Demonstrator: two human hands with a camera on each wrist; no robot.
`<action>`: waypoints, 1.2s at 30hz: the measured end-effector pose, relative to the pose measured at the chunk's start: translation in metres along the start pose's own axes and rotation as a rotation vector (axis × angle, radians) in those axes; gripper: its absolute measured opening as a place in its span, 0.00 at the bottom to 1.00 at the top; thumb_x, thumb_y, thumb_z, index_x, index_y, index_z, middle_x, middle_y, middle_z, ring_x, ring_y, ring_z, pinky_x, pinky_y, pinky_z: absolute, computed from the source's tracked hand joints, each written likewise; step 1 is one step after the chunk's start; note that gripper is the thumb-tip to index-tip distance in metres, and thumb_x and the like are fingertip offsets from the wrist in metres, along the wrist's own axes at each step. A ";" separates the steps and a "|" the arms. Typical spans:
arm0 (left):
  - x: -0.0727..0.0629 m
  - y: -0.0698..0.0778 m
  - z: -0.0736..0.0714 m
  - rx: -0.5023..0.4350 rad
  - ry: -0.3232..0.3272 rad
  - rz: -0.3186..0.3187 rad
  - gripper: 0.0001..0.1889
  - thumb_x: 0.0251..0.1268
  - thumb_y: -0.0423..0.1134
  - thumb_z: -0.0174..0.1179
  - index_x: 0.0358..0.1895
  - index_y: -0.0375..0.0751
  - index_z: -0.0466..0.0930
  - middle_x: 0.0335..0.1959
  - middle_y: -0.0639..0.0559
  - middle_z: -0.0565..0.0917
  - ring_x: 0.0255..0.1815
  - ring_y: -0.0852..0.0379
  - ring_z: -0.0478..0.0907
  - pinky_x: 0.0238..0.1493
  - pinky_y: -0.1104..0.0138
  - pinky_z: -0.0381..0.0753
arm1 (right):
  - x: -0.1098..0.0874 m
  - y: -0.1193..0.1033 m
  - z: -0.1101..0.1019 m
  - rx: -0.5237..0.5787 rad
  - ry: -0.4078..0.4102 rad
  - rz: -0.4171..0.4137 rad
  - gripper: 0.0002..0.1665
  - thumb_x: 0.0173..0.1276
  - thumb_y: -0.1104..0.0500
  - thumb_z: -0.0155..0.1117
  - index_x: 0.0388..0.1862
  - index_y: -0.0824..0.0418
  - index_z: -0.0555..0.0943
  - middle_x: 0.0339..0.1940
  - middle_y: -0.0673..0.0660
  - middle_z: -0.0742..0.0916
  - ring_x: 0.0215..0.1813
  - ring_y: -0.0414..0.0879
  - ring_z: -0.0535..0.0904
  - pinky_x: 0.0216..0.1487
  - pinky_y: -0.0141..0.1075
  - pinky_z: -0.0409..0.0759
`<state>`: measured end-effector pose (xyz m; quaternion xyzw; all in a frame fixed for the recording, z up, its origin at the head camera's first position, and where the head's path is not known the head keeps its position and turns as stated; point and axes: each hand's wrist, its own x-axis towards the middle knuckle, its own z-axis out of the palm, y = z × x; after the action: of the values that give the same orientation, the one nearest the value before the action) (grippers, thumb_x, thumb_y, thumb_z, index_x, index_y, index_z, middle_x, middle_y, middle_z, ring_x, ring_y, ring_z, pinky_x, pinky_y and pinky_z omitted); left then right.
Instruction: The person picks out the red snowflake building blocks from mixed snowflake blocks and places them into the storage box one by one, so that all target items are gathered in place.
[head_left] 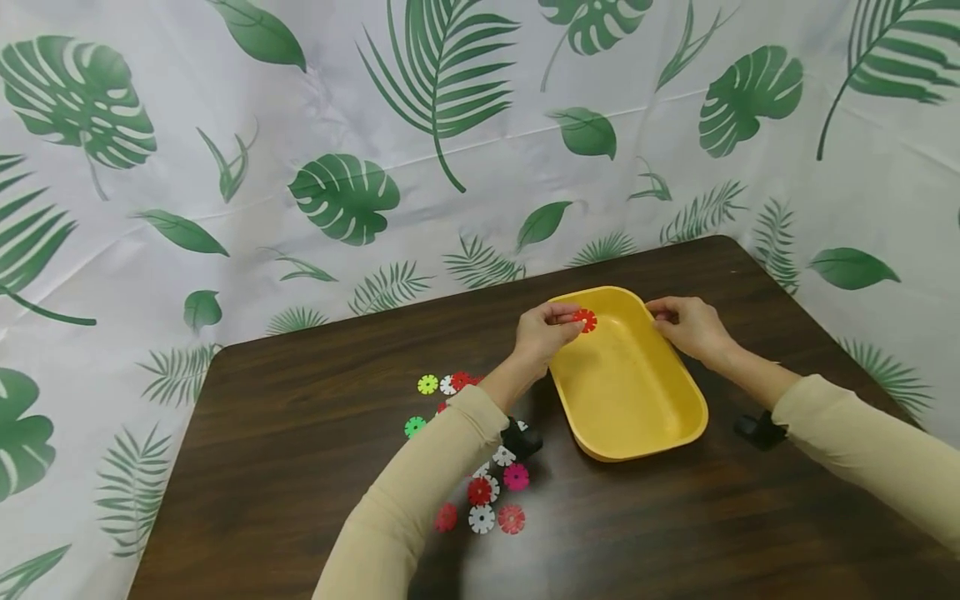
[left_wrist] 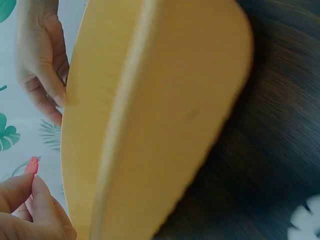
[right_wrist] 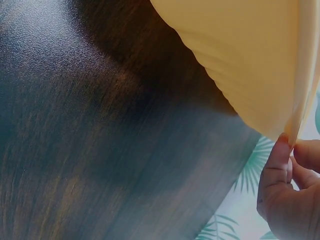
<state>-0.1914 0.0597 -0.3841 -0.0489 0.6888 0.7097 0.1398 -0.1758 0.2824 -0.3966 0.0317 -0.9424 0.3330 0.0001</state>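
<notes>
My left hand (head_left: 542,335) pinches a red notched disc (head_left: 585,320) between thumb and fingertips, above the left far part of a yellow plastic tub (head_left: 626,392). The left wrist view shows the same disc (left_wrist: 32,166) nearly edge-on in the fingers. On the far right side of the tub, my right hand (head_left: 692,327) grips the rim. Its thumb and fingers pinch that edge in the right wrist view, where the right hand (right_wrist: 292,192) is at the lower right. No discs show inside the tub.
Loose notched discs lie left of the tub, partly hidden by the left forearm: a yellow-green one (head_left: 427,384), a green one (head_left: 415,427), a magenta one (head_left: 516,477), a white one (head_left: 482,519) and several others. The dark wooden table (head_left: 300,433) meets a leaf-print cloth (head_left: 337,275) behind.
</notes>
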 end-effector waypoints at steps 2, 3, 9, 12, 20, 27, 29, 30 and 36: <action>0.004 -0.002 0.012 -0.002 0.016 -0.010 0.11 0.53 0.24 0.65 0.41 0.35 0.84 0.28 0.53 0.78 0.29 0.61 0.76 0.41 0.67 0.83 | -0.001 0.001 0.000 0.001 0.005 -0.001 0.18 0.66 0.68 0.56 0.54 0.75 0.75 0.41 0.69 0.82 0.42 0.58 0.78 0.42 0.46 0.80; 0.006 -0.004 0.018 -0.007 0.018 -0.010 0.10 0.54 0.24 0.64 0.40 0.35 0.84 0.28 0.52 0.78 0.28 0.61 0.75 0.42 0.65 0.83 | -0.001 0.001 0.000 0.002 0.007 -0.002 0.18 0.66 0.68 0.56 0.54 0.75 0.75 0.41 0.68 0.82 0.42 0.57 0.78 0.42 0.46 0.80; 0.015 -0.013 0.043 -0.002 0.082 -0.008 0.09 0.53 0.24 0.65 0.38 0.35 0.84 0.26 0.54 0.77 0.27 0.61 0.74 0.40 0.67 0.83 | -0.003 0.004 0.002 0.010 0.027 -0.022 0.17 0.66 0.69 0.56 0.53 0.75 0.76 0.39 0.68 0.83 0.41 0.58 0.78 0.41 0.45 0.81; 0.019 -0.017 0.051 -0.013 0.129 -0.029 0.08 0.52 0.23 0.65 0.36 0.36 0.84 0.24 0.55 0.76 0.26 0.62 0.74 0.38 0.68 0.83 | -0.003 0.005 0.003 0.015 0.026 -0.029 0.17 0.66 0.69 0.56 0.53 0.75 0.76 0.39 0.68 0.83 0.41 0.58 0.78 0.41 0.45 0.81; 0.027 -0.013 0.057 0.000 0.160 -0.039 0.08 0.52 0.21 0.64 0.36 0.33 0.83 0.25 0.51 0.77 0.25 0.61 0.73 0.38 0.68 0.83 | -0.005 0.008 0.003 0.013 0.034 -0.036 0.17 0.66 0.69 0.57 0.52 0.75 0.76 0.39 0.67 0.83 0.40 0.56 0.78 0.41 0.45 0.81; 0.032 -0.005 0.064 0.045 0.174 -0.068 0.08 0.50 0.21 0.65 0.34 0.33 0.84 0.27 0.50 0.78 0.26 0.59 0.73 0.38 0.67 0.83 | -0.005 0.007 0.001 0.012 0.029 -0.027 0.17 0.66 0.69 0.57 0.53 0.75 0.76 0.39 0.68 0.83 0.40 0.56 0.78 0.41 0.44 0.81; 0.035 -0.006 0.067 0.071 0.185 -0.088 0.08 0.49 0.21 0.65 0.33 0.34 0.84 0.27 0.51 0.78 0.25 0.59 0.72 0.37 0.67 0.83 | -0.005 0.006 0.001 0.009 0.033 -0.022 0.17 0.66 0.69 0.57 0.53 0.75 0.76 0.38 0.67 0.83 0.39 0.55 0.78 0.40 0.44 0.81; 0.036 -0.006 0.069 0.086 0.191 -0.097 0.08 0.49 0.22 0.66 0.33 0.35 0.84 0.27 0.51 0.78 0.25 0.59 0.72 0.37 0.68 0.83 | -0.005 0.006 0.001 0.008 0.034 -0.021 0.17 0.66 0.69 0.57 0.53 0.75 0.76 0.38 0.67 0.83 0.39 0.55 0.78 0.40 0.43 0.81; 0.039 -0.013 0.078 0.198 0.256 -0.157 0.08 0.48 0.23 0.67 0.31 0.37 0.86 0.28 0.50 0.80 0.27 0.59 0.71 0.35 0.69 0.82 | -0.006 0.005 0.002 0.005 0.039 -0.031 0.17 0.66 0.69 0.56 0.52 0.75 0.77 0.38 0.67 0.83 0.38 0.55 0.78 0.39 0.43 0.80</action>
<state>-0.2159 0.1421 -0.4034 -0.1782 0.7615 0.6134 0.1101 -0.1697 0.2858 -0.4011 0.0400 -0.9408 0.3359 0.0237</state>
